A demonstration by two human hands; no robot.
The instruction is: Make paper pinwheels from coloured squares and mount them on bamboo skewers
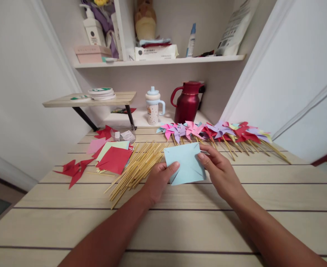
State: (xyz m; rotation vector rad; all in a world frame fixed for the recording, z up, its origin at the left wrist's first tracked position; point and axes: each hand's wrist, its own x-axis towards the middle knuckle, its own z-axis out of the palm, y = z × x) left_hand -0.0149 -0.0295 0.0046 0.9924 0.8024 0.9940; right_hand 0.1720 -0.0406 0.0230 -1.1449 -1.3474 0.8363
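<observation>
A light blue square of paper (186, 163) is held up above the table, with diagonal slits running in from its corners. My left hand (161, 180) pinches its left edge, thumb on the front face. At the right edge, my right hand (219, 168) grips it between thumb and fingers; the fingertips behind the sheet are hidden. Just left of my left hand lies a loose bundle of thin wooden sticks (137, 168). Farther left is a pile of coloured paper squares, a red square (115, 159) on top. A folded red paper piece (75, 170) lies beside it.
Finished paper pinwheels (193, 129) on sticks lie in a row at the back right. Behind them stand a red thermos jug (188, 104) and a cup with a handle (153, 107). A small raised stand (121, 97) at the back left carries tape rolls (101, 94).
</observation>
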